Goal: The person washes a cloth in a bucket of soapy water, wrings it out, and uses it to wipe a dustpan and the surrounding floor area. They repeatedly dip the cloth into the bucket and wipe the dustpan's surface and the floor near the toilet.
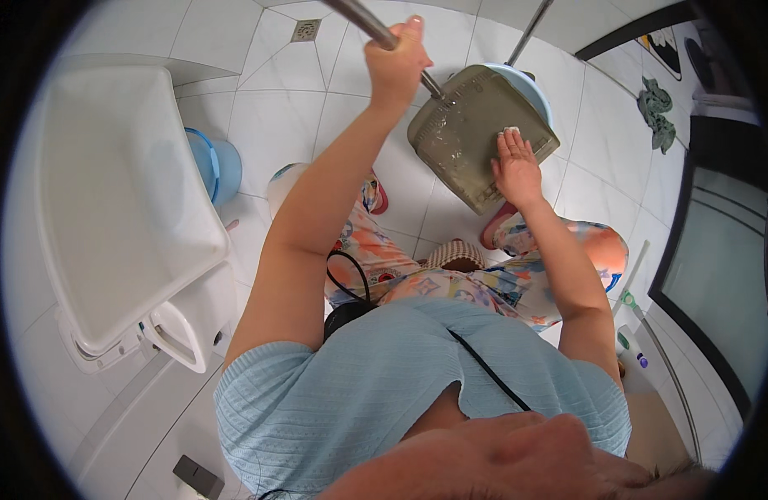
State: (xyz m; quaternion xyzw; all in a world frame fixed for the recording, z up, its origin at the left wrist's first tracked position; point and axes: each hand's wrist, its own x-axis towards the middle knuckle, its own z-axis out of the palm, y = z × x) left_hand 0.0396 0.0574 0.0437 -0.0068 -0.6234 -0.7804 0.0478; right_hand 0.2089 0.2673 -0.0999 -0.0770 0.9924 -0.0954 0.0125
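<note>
My left hand (396, 65) is wrapped around the metal handle (368, 24) of a grey-brown plastic dustpan (462, 134). Its pan is tilted with the broad face up, wet and shiny with bits of water or suds. Fingers stretched, my right hand (518, 169) lies flat on the right part of that face. Something small and white (510, 130) shows at its fingertips; what it is, and whether anything is under the palm, I cannot tell. Behind the pan, a light blue basin (534, 87) is partly hidden. A second metal pole (529, 32) rises beside it.
A white sink (109, 187) stands at left, with a blue bucket (227, 169) beside it. A floor drain (305, 30) is set in the white tiles. A green cloth (657, 115) lies right, near a dark-framed glass door (721, 250). A white bottle (631, 344) stands lower right.
</note>
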